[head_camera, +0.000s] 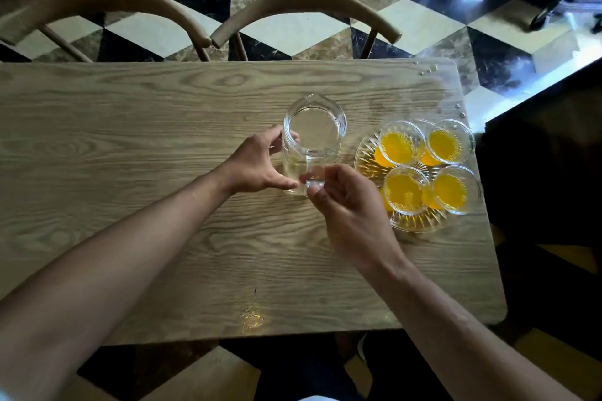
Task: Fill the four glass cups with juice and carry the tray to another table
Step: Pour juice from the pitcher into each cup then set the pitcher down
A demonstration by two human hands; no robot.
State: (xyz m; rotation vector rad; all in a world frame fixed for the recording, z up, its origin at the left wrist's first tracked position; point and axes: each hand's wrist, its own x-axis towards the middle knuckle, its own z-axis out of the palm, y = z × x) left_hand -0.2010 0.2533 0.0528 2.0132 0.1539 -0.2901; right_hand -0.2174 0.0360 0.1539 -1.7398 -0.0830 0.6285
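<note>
Glass cups [402,143], all four filled, sit on the tray [368,159], right on the bench [130,127]; the empty pitcher [314,140] is steadied, left hand [257,163] around its body, right hand [342,202] clamped on its handle.

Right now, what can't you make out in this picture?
Head view only:
- Right hand covers the glass pitcher's handle; its grip can't be confirmed.
- Four cups hide most of the glass tray; juice depth is unreadable from above.
- The table runs off the left edge.
</note>
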